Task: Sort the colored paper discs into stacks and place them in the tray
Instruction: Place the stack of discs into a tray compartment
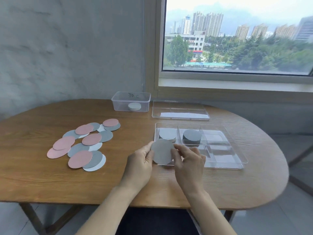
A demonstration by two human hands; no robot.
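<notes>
Grey round paper disc (162, 151) is what I've got pinched between both hands, held up just above the near-left corner of the clear plastic divided tray (237, 160). My left hand (140, 164) grips its left edge, thumb on the rim; my right hand (188, 162) holds the right edge with fingertips (176, 150) over the face. Could be one disc or a thin stack, I can't tell.

Tray sits on the right part of the round wooden desk (84, 184). Its far-left compartment holds a light grey disc stack (167, 134); the far-middle compartment holds a taller dark grey disc stack (191, 136). The other compartments look bare, though glare makes that hard to read.

Left of my hands, well apart from the tray, lies a loose overlapping pile of pink, grey and white paper discs (84, 143), flat on the desk.

Behind the tray, a flat clear plastic lid (180, 110) lies near the desk's far edge. Just left of it, a clear rectangular plastic box (131, 101) with a white round puck-like object (134, 106) inside.

Grey concrete wall (67, 48) behind, window (237, 34) on the right.
</notes>
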